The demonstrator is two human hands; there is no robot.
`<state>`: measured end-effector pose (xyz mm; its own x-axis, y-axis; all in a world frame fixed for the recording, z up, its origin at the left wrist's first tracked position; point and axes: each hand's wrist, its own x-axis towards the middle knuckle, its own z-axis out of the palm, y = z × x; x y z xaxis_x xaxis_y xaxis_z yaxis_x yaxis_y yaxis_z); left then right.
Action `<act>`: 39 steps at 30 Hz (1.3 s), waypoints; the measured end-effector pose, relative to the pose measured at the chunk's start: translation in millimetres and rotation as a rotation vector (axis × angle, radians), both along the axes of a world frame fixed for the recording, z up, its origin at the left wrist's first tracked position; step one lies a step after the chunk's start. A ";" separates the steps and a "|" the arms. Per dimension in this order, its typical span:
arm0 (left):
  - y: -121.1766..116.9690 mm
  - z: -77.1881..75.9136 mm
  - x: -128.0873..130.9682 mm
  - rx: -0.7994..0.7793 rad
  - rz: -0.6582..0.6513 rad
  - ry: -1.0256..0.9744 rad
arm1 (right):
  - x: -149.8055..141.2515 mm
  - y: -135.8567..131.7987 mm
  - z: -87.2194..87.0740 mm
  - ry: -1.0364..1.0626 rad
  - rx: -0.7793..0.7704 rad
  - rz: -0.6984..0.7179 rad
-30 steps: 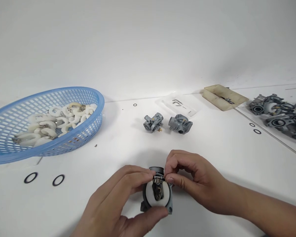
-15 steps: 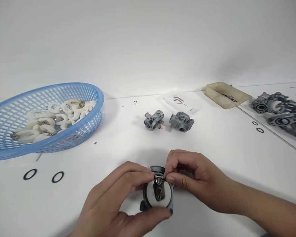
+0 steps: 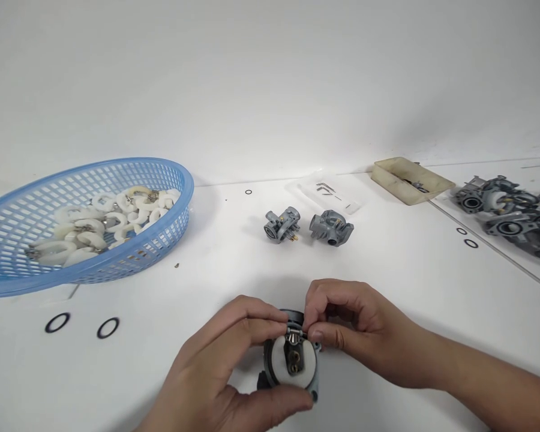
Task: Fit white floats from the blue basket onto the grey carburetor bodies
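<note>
- Nearest, the left hand [image 3: 220,360] is curved wide around a carburetor [image 3: 292,316], thumb along its near edge and fingertips at the far side, holding it with the open underside up.
- The carburetor is between the two hands, at the near middle of the surface [image 3: 225,264]; its white float [image 3: 276,360] sits inside the round rim.
- The right hand [image 3: 364,336] is pinched nearly closed at the float's hinge [image 3: 294,332], seemingly on a thin dark pin [image 3: 305,335], mostly hidden.
- Over the last second both grips have stayed the same; the small shift seems mostly the camera's. I judge the fine work at the hinge to be unfinished.
- Two black rings [image 3: 57,323] [image 3: 108,328] lie flat on the left.
- Beyond, two more carburetors [image 3: 282,225] [image 3: 332,227] stand side by side, just apart.
- Far left, a blue basket [image 3: 186,195] holds loose white floats [image 3: 90,228].
- Far right are a heap of carburetors [image 3: 506,228] and a tray [image 3: 387,180] with small parts.
- Near the wall [image 3: 270,90], a clear bag [image 3: 308,186] carries thin metal pieces [image 3: 325,189].
</note>
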<state>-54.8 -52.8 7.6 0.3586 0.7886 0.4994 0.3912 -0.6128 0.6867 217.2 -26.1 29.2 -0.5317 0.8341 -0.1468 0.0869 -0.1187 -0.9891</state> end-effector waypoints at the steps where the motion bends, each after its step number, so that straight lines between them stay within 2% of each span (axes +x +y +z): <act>1: -0.5 0.3 0.0 -0.023 -0.003 0.004 | 0.0 -0.1 -0.4 -0.005 0.006 -0.006; 7: -3.1 6.2 -2.5 -0.090 -0.004 0.027 | -2.2 1.0 -0.4 0.022 -0.046 -0.026; 14: -0.1 11.1 -4.8 -0.134 -0.047 0.055 | -2.5 0.8 -1.9 -0.008 -0.022 -0.030; 30: 0.7 8.0 -6.1 -0.203 -0.079 0.018 | -7.1 1.1 5.7 -0.032 0.000 -0.038; 39: 0.4 13.5 -5.4 -0.221 -0.070 0.016 | -7.8 1.1 5.9 -0.032 0.040 -0.032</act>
<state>-60.2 -52.4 21.1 0.4228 0.8512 0.3111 0.3650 -0.4741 0.8012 209.4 -25.0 35.1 -0.4998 0.8563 -0.1300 0.1157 -0.0828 -0.9898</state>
